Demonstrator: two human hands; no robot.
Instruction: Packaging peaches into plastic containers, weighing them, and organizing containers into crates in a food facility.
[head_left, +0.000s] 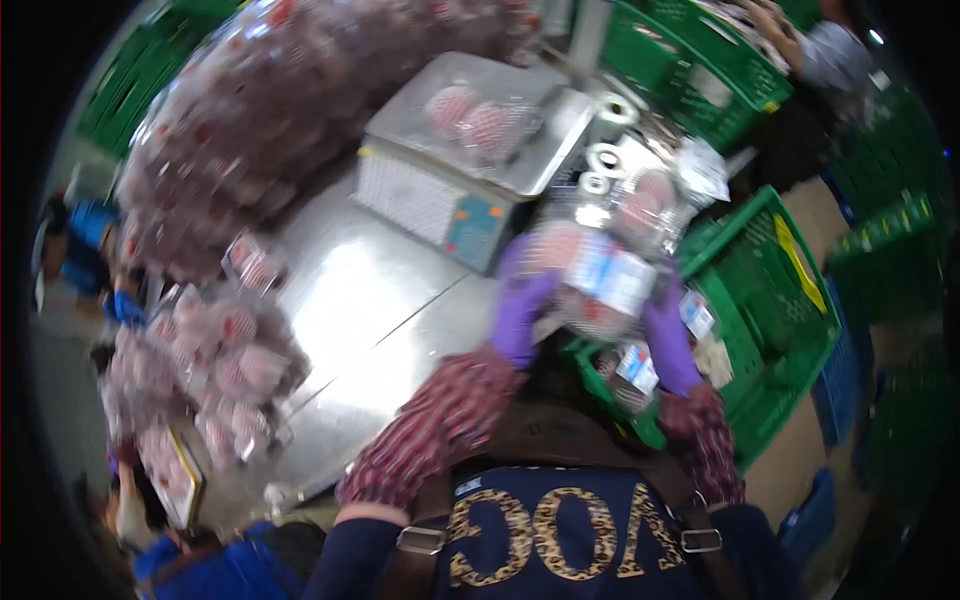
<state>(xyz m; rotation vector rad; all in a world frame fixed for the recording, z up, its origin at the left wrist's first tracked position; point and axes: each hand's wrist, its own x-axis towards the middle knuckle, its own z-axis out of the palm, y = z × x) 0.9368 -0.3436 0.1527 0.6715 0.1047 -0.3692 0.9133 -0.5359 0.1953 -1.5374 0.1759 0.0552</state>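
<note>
A labelled clear plastic bag of fruit in foam nets (598, 304) is held up between my two purple-gloved hands. My left hand (521, 307) grips its left side and my right hand (669, 330) its right side. Motion blurs the bag, and the writing on its label cannot be read. Just beyond it lies another bag of netted fruit (646, 206). Below my right hand, a green plastic crate (757, 352) contains a few labelled bags (636, 371). A bench scale (480, 180) with a steel pan stands ahead of my left hand, bearing one bag of netted fruit (480, 124).
Label rolls (606, 157) stand right of the scale. Bagged fruit forms a large heap (300, 112) at the back and a smaller pile (217, 360) at left on the steel table (375, 315). Another person's arms (784, 45) reach over green crates (705, 75); people in blue stand at left.
</note>
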